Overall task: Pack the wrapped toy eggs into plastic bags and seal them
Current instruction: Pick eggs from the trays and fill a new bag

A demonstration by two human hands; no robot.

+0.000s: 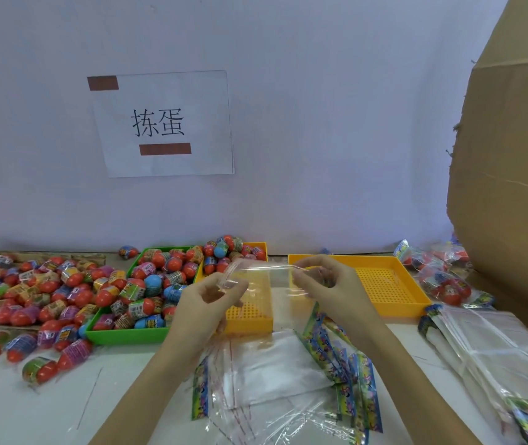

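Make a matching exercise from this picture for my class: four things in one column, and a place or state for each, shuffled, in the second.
Things
1. green tray
2. right-hand orange tray
3. clear plastic bag
4. paper sign

Places or states
A. taped to the wall
B. stretched between the left hand and right hand
C. piled with wrapped toy eggs
D. mesh floor bare where it shows

Pairs: 1-C, 2-D, 3-B, 4-A
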